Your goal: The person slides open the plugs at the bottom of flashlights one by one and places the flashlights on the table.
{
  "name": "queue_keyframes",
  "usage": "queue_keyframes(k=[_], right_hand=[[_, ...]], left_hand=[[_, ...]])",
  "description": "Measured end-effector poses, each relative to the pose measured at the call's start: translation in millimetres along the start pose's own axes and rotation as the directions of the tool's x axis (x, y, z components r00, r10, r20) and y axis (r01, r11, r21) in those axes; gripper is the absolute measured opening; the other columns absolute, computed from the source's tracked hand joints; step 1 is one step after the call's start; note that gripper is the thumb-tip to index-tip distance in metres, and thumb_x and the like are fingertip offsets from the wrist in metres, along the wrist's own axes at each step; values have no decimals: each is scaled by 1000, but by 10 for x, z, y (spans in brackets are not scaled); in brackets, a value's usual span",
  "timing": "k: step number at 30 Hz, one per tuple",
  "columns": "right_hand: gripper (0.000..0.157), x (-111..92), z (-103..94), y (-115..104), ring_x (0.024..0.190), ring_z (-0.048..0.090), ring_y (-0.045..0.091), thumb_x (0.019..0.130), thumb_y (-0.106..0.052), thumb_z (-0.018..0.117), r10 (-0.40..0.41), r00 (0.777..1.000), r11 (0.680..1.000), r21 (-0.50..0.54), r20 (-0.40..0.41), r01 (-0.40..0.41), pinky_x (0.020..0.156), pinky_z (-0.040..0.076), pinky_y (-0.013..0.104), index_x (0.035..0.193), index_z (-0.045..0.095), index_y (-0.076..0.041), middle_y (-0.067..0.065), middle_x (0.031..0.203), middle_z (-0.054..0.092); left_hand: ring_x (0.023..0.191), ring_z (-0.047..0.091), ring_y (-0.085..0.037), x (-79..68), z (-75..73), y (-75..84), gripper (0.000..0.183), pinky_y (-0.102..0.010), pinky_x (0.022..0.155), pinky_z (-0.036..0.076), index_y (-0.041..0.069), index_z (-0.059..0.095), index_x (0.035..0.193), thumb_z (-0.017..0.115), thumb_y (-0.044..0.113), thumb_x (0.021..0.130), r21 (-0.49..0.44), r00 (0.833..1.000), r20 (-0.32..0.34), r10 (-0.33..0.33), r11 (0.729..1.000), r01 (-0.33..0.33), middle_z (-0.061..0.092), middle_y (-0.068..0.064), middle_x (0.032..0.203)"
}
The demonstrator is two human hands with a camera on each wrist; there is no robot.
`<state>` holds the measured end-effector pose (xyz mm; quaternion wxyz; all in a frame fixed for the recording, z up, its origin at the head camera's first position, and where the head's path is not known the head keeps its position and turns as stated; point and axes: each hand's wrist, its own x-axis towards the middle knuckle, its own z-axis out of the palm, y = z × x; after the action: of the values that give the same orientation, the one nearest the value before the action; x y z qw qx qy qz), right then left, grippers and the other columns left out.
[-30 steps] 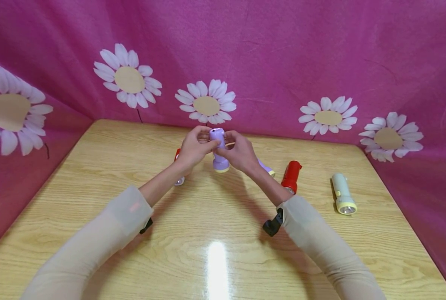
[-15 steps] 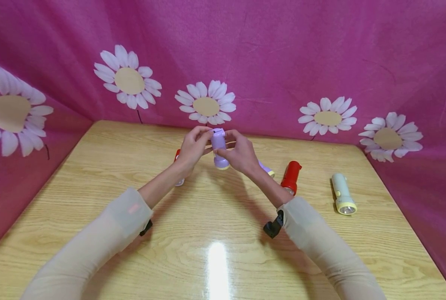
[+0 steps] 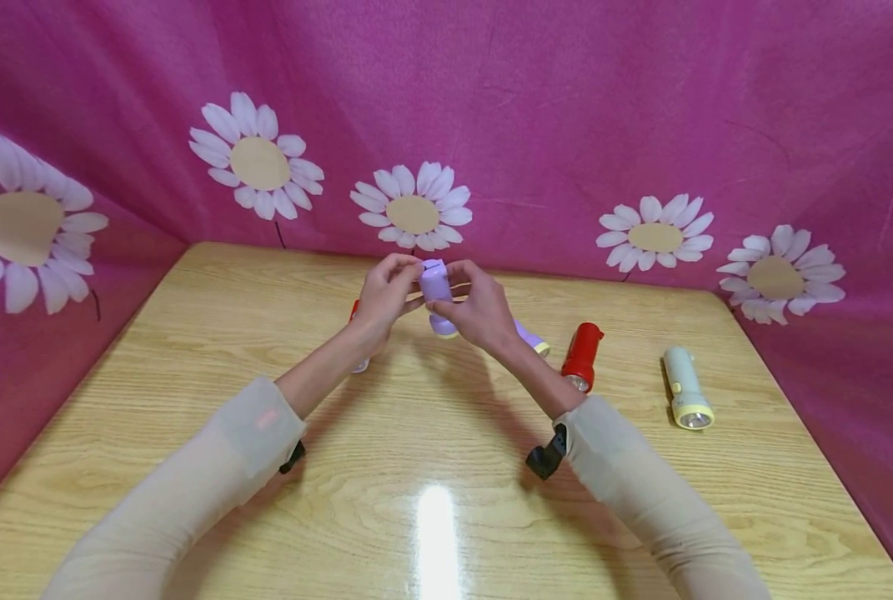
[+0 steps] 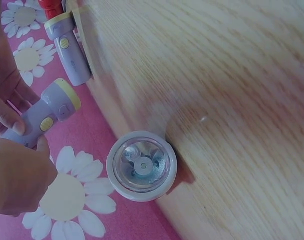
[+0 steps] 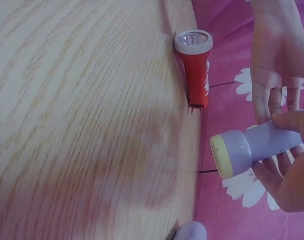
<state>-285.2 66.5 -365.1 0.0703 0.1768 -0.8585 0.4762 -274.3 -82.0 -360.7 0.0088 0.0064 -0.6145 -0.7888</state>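
A lilac flashlight (image 3: 437, 287) with a pale yellow rim is held up over the far part of the table, its lamp end downward. My right hand (image 3: 482, 307) grips its body, thumb across the front. At the tail end, the fingertips of my left hand (image 3: 383, 298) pinch the top from the left. The yellow switch shows on the flashlight (image 4: 46, 123) in the left wrist view. In the right wrist view, the left fingers (image 5: 274, 100) reach behind the flashlight (image 5: 236, 152).
A red flashlight (image 3: 354, 310) lies partly hidden behind the left hand. Beyond the right wrist lie a second lilac flashlight (image 3: 530, 337) and another red flashlight (image 3: 584, 357). Farther right is a grey-green flashlight (image 3: 687, 387). A pink flowered cloth (image 3: 536, 167) stands behind the wooden table (image 3: 371, 492).
My left thumb has shifted from the front of the flashlight's body up to its tail end. The flashlight's lamp end has risen slightly. The other flashlights stay put.
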Motion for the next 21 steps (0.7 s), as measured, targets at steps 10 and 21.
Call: queue_keyframes(k=[10,21], right_hand=[[43,5,30,14,86,63,22,72,-12,79,-37,999,999,-16,-37,36,73,52,29,107,56,-5,7,98,62],[43,-14,58,13,86,61,19,71,-10,79,-64,993,997,23,-96,67,75,52,32,106,56,-4,7,98,62]], left_hand=[[92,54,-23,-4,-1,37,11,-36,82,50,6,55,100,52,12,91,-16,1000,-12,-17,1000,17,52,-8,100],[90,54,-22,6,-5,76,12,-37,83,50,5,56,100,54,13,91,2,1000,11,-13,1000,13,52,-7,100]])
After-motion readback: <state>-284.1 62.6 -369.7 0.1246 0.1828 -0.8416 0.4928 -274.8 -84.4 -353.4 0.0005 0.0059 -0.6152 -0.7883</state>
